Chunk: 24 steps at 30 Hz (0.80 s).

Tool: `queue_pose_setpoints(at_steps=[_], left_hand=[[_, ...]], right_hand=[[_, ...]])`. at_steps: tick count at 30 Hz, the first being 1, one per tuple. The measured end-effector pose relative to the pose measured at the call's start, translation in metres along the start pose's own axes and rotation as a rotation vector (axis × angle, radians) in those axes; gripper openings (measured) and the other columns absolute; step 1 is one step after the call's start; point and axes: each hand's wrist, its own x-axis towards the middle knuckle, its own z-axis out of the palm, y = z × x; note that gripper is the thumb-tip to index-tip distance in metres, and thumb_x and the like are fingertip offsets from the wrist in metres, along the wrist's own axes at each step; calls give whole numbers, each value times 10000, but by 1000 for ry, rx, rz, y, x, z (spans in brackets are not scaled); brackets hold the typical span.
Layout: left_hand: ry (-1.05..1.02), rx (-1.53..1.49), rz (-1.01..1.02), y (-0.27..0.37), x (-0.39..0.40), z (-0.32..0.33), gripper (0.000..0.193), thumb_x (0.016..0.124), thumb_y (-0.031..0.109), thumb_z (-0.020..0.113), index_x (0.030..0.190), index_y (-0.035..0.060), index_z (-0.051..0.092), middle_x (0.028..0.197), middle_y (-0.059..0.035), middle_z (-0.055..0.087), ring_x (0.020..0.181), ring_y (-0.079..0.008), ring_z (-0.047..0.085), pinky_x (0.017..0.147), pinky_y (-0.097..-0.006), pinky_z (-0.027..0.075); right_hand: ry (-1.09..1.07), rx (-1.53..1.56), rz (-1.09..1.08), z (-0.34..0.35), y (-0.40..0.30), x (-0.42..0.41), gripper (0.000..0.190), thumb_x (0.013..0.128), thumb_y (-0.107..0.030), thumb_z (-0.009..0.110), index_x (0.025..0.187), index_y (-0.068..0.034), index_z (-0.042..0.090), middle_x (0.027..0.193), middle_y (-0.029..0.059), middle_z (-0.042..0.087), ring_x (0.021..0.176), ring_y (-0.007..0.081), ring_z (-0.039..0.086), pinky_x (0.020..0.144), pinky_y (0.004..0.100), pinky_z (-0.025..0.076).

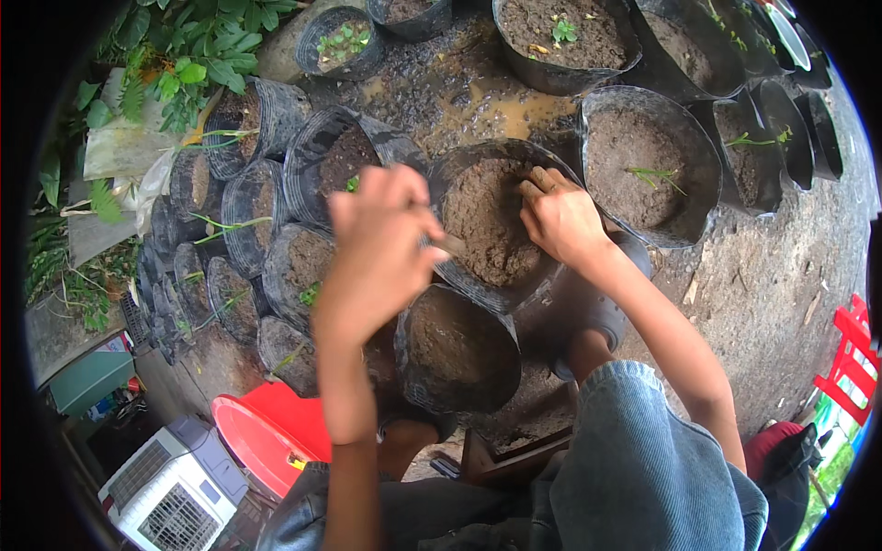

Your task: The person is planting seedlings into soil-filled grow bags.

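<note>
A black plastic grow pot (510, 296) filled with brown soil (482, 220) stands in front of me. My left hand (379, 255), blurred, is over the pot's left side, with its fingers closed around a short brown stick-like tool (449, 244); the rest of the tool is hidden. My right hand (561, 217) reaches into the pot at its right side. Its soil-smeared fingers are bent down at the soil near the inner wall, and whether they hold anything is hidden. Closer to me stands another black pot (455, 348) with soil low inside.
Several black pots with small seedlings crowd the left; one pot (648, 169) with thin green shoots stands at right. Muddy water (510, 113) lies behind. A red basin (258, 441) and a white air cooler (172, 485) are lower left. A red plastic chair (851, 358) stands far right.
</note>
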Motion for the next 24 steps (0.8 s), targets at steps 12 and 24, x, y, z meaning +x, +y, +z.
queue_pose_setpoints(at_steps=[12, 24], left_hand=[[591, 787, -305, -10, -26, -140, 431, 765, 371, 637, 1149, 181, 587, 1256, -58, 458, 1208, -239, 358, 988, -411, 274], [-283, 23, -82, -6, 9, 54, 441, 729, -60, 498, 1161, 22, 534, 1297, -83, 443, 1200, -229, 405, 992, -376, 281]], right_hand=[[-82, -29, 3, 3, 2, 0, 188, 706, -164, 592, 835, -30, 571, 835, 100, 542, 841, 245, 540, 713, 337, 457], [-614, -219, -142, -3, -8, -2, 446, 783, -124, 467, 1218, -23, 457, 965, 151, 614, 946, 254, 588, 813, 330, 462]])
